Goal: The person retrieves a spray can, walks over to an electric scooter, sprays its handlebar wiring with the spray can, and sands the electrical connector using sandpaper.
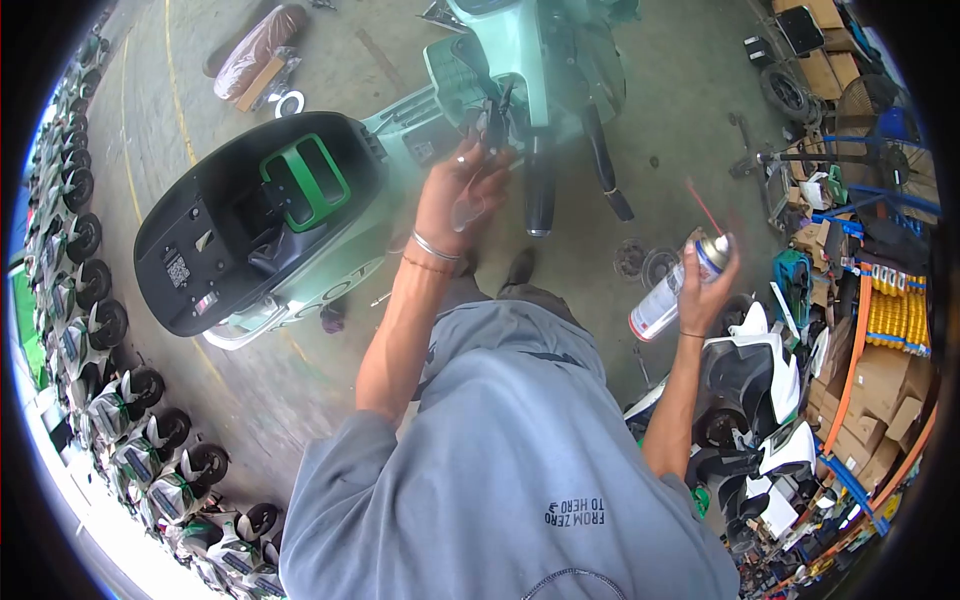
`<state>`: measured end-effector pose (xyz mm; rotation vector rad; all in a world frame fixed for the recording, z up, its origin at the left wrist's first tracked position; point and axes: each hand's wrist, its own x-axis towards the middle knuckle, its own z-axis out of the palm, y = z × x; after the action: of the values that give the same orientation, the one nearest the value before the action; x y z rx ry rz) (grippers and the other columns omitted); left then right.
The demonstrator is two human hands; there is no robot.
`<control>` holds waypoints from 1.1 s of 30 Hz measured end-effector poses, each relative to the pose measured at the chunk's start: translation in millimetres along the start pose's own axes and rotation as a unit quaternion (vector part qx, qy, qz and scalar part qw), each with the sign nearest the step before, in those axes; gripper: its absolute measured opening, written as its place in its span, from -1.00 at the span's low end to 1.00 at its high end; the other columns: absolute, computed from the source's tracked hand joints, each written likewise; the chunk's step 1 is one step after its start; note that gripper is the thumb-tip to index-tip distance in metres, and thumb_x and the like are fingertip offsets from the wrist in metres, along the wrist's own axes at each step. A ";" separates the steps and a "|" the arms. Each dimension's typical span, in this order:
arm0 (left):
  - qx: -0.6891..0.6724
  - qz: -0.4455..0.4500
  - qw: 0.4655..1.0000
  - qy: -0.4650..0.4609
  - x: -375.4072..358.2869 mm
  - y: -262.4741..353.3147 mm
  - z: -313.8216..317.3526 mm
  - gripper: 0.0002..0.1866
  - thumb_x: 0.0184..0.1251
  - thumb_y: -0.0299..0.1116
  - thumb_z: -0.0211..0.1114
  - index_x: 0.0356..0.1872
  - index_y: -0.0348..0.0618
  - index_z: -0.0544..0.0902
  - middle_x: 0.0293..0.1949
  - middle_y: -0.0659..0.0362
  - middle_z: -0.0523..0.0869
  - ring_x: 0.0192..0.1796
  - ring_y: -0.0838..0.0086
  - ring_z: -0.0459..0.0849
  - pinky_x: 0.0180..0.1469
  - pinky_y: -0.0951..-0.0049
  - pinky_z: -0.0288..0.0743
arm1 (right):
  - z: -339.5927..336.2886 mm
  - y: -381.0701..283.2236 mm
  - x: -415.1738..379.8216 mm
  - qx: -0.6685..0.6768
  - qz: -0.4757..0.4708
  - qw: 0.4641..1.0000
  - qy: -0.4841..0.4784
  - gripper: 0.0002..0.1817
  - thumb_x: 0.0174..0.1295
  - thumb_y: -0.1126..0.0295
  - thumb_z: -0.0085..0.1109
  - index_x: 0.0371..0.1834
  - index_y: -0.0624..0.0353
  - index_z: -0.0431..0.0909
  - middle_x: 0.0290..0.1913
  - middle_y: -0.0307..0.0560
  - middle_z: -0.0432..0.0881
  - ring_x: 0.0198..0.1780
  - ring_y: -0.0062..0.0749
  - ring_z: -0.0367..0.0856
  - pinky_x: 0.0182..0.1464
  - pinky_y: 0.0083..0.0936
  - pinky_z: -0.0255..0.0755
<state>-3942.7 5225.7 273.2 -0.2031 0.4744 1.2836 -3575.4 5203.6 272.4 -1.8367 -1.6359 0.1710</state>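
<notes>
My left hand [462, 195], with a bracelet at the wrist, is raised beside the handlebar area of a mint-green scooter [515, 60]. Its fingers are closed around a small dark part [491, 128], whose kind I cannot make out. In my right hand [712, 285] is an aerosol spray can [668, 302], white and blue with a red base, held tilted. A thin red straw [704, 207] sticks out from its nozzle. Two black handlebar grips [540, 190] point toward me between my hands.
The scooter's black seat-area shell [345, 150] with a green frame [308, 182] lies to the left. A plastic-wrapped brown seat [258, 50] is on the floor. Rows of scooters [150, 430] line the left; shelves with cardboard boxes [880, 395] and white scooters [770, 370] stand right.
</notes>
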 end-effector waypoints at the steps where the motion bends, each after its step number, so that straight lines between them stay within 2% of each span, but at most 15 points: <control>1: 0.001 0.017 1.000 -0.005 -1.4 -5.6 3.4 -0.82 0.58 -0.41 -0.06 0.07 -0.22 0.35 -0.15 0.04 0.49 -0.51 0.59 0.33 -0.66 0.62 0.30 | -4.4 14.7 -17.6 0.007 -0.015 0.999 0.029 -0.26 0.20 0.20 0.42 0.38 0.30 0.32 0.27 0.22 0.46 0.28 -0.01 0.44 0.35 -0.16 0.26; 3: -0.005 0.061 0.998 -0.003 -2.1 -10.7 9.2 -0.84 0.60 -0.42 -0.09 0.06 -0.20 0.37 -0.15 0.02 0.49 -0.50 0.57 0.33 -0.67 0.62 0.29 | -4.1 25.9 -10.0 0.029 -0.050 0.997 0.046 -0.26 0.20 0.20 0.42 0.37 0.29 0.34 0.28 0.22 0.45 0.26 0.02 0.46 0.36 -0.16 0.27; 5: 0.006 0.066 0.998 0.009 -0.8 -12.6 4.2 -0.84 0.61 -0.42 -0.09 0.06 -0.18 0.38 -0.13 0.01 0.50 -0.50 0.57 0.33 -0.68 0.63 0.29 | -10.0 31.5 -10.7 0.049 0.000 0.999 -0.009 -0.27 0.19 0.20 0.43 0.36 0.29 0.37 0.28 0.20 0.47 0.26 0.01 0.49 0.34 -0.15 0.29; 8: 0.015 0.086 0.996 0.003 -6.1 -20.2 22.7 -0.84 0.62 -0.42 -0.11 0.06 -0.14 0.40 -0.12 0.01 0.52 -0.50 0.58 0.33 -0.68 0.64 0.29 | -9.1 8.4 -3.8 0.117 0.007 0.993 0.000 -0.28 0.18 0.20 0.44 0.36 0.29 0.39 0.27 0.20 0.49 0.28 0.01 0.49 0.34 -0.18 0.30; 9: 0.009 0.089 0.996 -0.025 -7.9 -22.2 23.0 -0.83 0.62 -0.42 -0.11 0.08 -0.12 0.41 -0.12 0.02 0.53 -0.50 0.58 0.33 -0.68 0.64 0.29 | -16.3 -17.6 3.3 0.081 -0.039 0.996 0.013 -0.27 0.16 0.20 0.45 0.35 0.29 0.39 0.25 0.20 0.51 0.28 0.00 0.51 0.33 -0.20 0.32; 11: 0.003 0.096 0.994 -0.059 -8.7 -23.8 22.1 -0.81 0.62 -0.42 -0.11 0.10 -0.09 0.43 -0.11 0.02 0.54 -0.50 0.58 0.33 -0.68 0.64 0.28 | -22.7 -53.0 12.4 0.108 -0.059 0.992 0.024 -0.27 0.15 0.20 0.46 0.35 0.28 0.39 0.24 0.20 0.52 0.27 0.00 0.51 0.33 -0.20 0.32; 15: -0.057 0.050 0.989 -0.123 -2.9 -19.8 19.7 -0.58 0.59 -0.45 -0.10 0.37 0.15 0.41 0.04 -0.01 0.58 -0.48 0.59 0.33 -0.59 0.58 0.34 | -29.4 -100.5 27.8 0.147 -0.139 0.978 0.057 -0.23 0.12 0.20 0.47 0.36 0.28 0.36 0.26 0.16 0.49 0.30 0.01 0.48 0.34 -0.18 0.32; 18: -0.060 0.030 0.983 -0.172 1.1 -16.9 21.3 -0.54 0.54 -0.48 -0.09 0.37 0.19 0.43 0.07 0.01 0.57 -0.47 0.58 0.34 -0.58 0.60 0.35 | -33.8 -136.5 31.1 0.152 -0.179 0.971 0.046 -0.18 0.07 0.21 0.48 0.38 0.29 0.33 0.27 0.12 0.45 0.30 -0.03 0.47 0.32 -0.19 0.34; 22: -0.121 0.018 0.974 -0.190 -0.6 -21.8 29.7 -0.55 0.51 -0.47 -0.08 0.34 0.11 0.47 0.10 0.07 0.55 -0.46 0.59 0.36 -0.57 0.59 0.35 | -31.0 -166.4 29.2 0.178 -0.234 0.956 0.018 -0.18 0.04 0.25 0.49 0.35 0.32 0.33 0.22 0.16 0.47 0.21 -0.08 0.50 0.27 -0.21 0.37; 25: -0.171 -0.002 0.962 -0.213 4.3 -21.9 33.0 -0.62 0.55 -0.44 -0.08 0.29 0.07 0.50 0.07 0.12 0.56 -0.46 0.59 0.37 -0.58 0.58 0.32 | -21.6 -186.2 29.8 0.206 -0.291 0.934 -0.023 -0.18 0.02 0.34 0.48 0.35 0.32 0.29 0.12 0.18 0.48 0.06 -0.10 0.51 0.13 -0.21 0.42; 28: -0.208 -0.015 0.951 -0.227 1.9 -19.3 36.7 -0.67 0.60 -0.39 -0.10 0.25 0.03 0.52 0.05 0.14 0.57 -0.45 0.59 0.36 -0.60 0.58 0.30 | -16.2 -198.8 30.0 0.210 -0.307 0.926 -0.060 -0.18 0.02 0.37 0.47 0.36 0.33 0.26 0.10 0.19 0.47 0.07 -0.11 0.50 0.13 -0.21 0.42; 30: -0.223 -0.048 0.949 -0.215 2.8 -17.7 38.4 -0.69 0.61 -0.29 -0.07 0.26 0.18 0.45 0.03 0.15 0.53 -0.49 0.60 0.36 -0.65 0.61 0.31 | -12.8 -203.9 29.5 0.206 -0.312 0.925 -0.071 -0.17 0.02 0.38 0.47 0.36 0.33 0.25 0.11 0.19 0.46 0.07 -0.11 0.50 0.13 -0.22 0.42; 31: -0.233 -0.048 0.947 -0.214 2.5 -17.1 38.6 -0.70 0.60 -0.18 -0.03 0.23 0.08 0.45 0.02 0.11 0.53 -0.49 0.57 0.36 -0.65 0.60 0.32 | -11.5 -206.1 29.5 0.205 -0.315 0.923 -0.078 -0.17 0.02 0.38 0.47 0.37 0.33 0.25 0.11 0.18 0.45 0.07 -0.11 0.50 0.12 -0.23 0.42; 33: -0.208 -0.035 0.956 -0.205 -2.2 -12.4 43.6 -0.66 0.60 -0.10 -0.02 0.23 0.04 0.44 -0.01 0.10 0.54 -0.48 0.56 0.36 -0.65 0.60 0.31 | -8.9 -208.3 27.5 0.205 -0.314 0.923 -0.082 -0.17 0.02 0.38 0.47 0.37 0.32 0.24 0.12 0.18 0.44 0.07 -0.11 0.50 0.12 -0.23 0.43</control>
<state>-3921.4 5237.9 311.5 -0.2925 -0.1624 1.3028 -3739.4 5224.8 402.3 -0.9501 -2.0383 0.3564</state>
